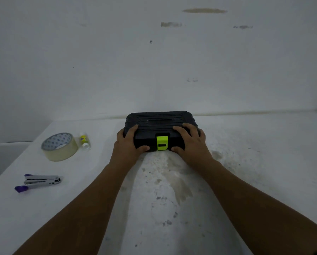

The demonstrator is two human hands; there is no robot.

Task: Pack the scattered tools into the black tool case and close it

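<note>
2 bare forearms reach forward over the stained white table (pixel 246 162). Nearest, on the left, lies a silver stapler (pixel 40 181) with purple tips. Farther on, the left hand (pixel 128 144) and the right hand (pixel 190 142) grip the black tool case (pixel 159 120) at its front corners, fingers curled over the lid and thumbs pressed against the front wall on either side of the lime-green latch (pixel 162 143). The case sits closed and flat near the table's far edge; the latch seems folded down, though the dim light leaves that uncertain. Left of the case sits a roll of pale tape (pixel 59 147) and, just beside it, a small yellow-and-white bottle (pixel 84 140). Behind rises a scuffed white wall (pixel 117 52).
</note>
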